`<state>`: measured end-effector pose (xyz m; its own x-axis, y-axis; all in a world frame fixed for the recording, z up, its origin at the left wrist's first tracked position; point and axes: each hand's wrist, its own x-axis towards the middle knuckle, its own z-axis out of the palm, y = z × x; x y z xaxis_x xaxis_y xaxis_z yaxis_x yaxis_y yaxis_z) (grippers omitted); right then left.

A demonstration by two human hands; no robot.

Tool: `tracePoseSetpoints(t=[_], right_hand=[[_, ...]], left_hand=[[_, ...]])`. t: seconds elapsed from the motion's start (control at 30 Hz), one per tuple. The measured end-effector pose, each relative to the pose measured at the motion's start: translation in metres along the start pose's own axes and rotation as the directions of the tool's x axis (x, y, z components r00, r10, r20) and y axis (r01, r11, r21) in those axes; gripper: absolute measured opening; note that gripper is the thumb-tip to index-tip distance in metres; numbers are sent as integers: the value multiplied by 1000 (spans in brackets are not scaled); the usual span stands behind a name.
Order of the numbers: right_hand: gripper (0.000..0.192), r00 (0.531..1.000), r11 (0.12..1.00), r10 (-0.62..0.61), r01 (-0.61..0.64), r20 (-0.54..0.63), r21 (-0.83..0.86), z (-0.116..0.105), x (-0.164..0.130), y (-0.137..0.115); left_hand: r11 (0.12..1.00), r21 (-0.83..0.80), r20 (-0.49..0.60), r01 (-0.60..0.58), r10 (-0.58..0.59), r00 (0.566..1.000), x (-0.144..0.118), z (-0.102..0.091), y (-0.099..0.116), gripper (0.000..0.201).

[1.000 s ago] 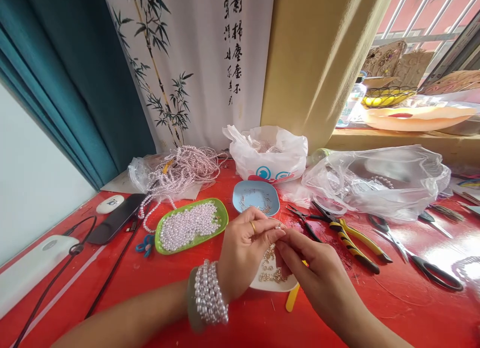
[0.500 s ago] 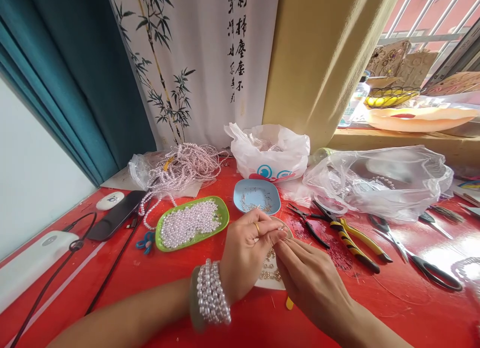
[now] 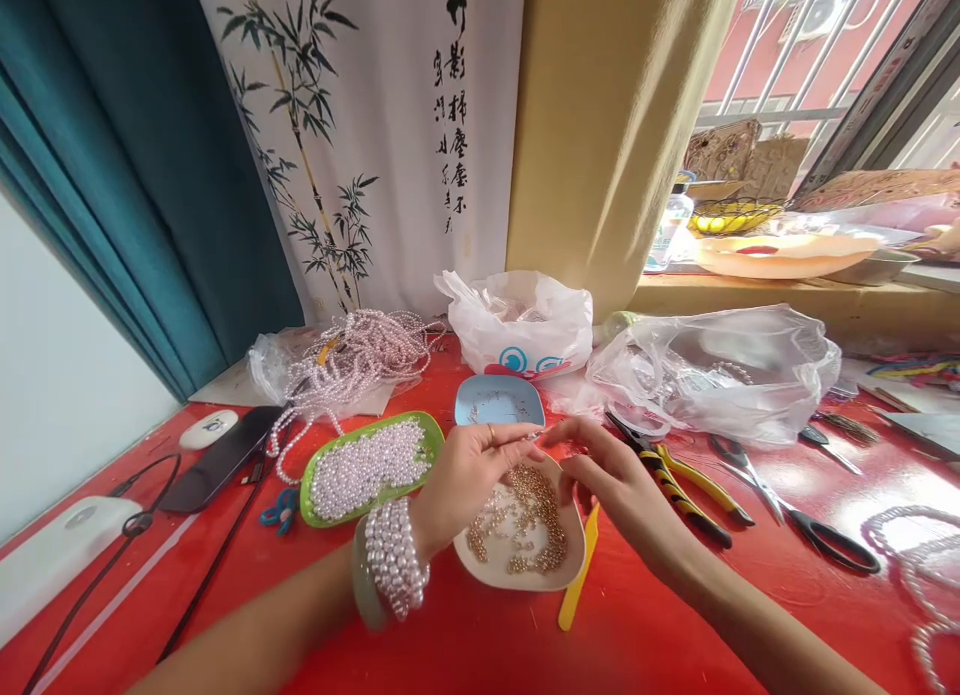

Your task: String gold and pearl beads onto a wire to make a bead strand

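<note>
White, rounded dish (image 3: 517, 581): sits below both hands on the red shiny table (image 3: 450, 640), with many small gold beads (image 3: 553, 543) spread inside.
Left hand (image 3: 461, 475): thumb and finger pinch a tiny shiny piece (image 3: 533, 437) above the dish's far edge. A fat white pearl bracelet (image 3: 394, 555) goes around the wrist.
Right hand (image 3: 615, 480): fingers are bent and a bit apart, close to the piece. I cannot tell if they hold anything.
Green, long plastic tray (image 3: 433, 437): left of the dish, heaped with loose pale pink pearl beads (image 3: 364, 473).
Blue, square plastic dish (image 3: 499, 387): behind the hands, with a few little bits inside.
Piece in the fingers: too small to see well, so I cannot say how much is made.
Loose beads: lots of gold and pink ones lie unjoined, so plenty seems left to do.
</note>
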<state>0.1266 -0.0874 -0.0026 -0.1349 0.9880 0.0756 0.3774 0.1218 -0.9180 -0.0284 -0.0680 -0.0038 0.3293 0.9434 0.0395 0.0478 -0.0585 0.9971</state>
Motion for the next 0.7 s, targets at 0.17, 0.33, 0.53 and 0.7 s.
tracePoseSetpoints(t=[0.17,0.33,0.53,0.7], right_hand=[[41,990,908,45,-97,134,407,-2,1,-2],[40,991,930,44,-88,129,357,-7,2,-1],[27,968,949,7,-86,251,304,-9,3,-6],[19,986,994,-20,2,164,107,-15,7,-9]], left_hand=[[996,-88,64,-10,16,998,-1,0,1,29],[993,-115,72,-1,10,997,-3,0,2,24],[990,-140,77,36,-26,997,-6,0,8,24],[993,-117,48,32,-27,998,-4,-2,8,24]])
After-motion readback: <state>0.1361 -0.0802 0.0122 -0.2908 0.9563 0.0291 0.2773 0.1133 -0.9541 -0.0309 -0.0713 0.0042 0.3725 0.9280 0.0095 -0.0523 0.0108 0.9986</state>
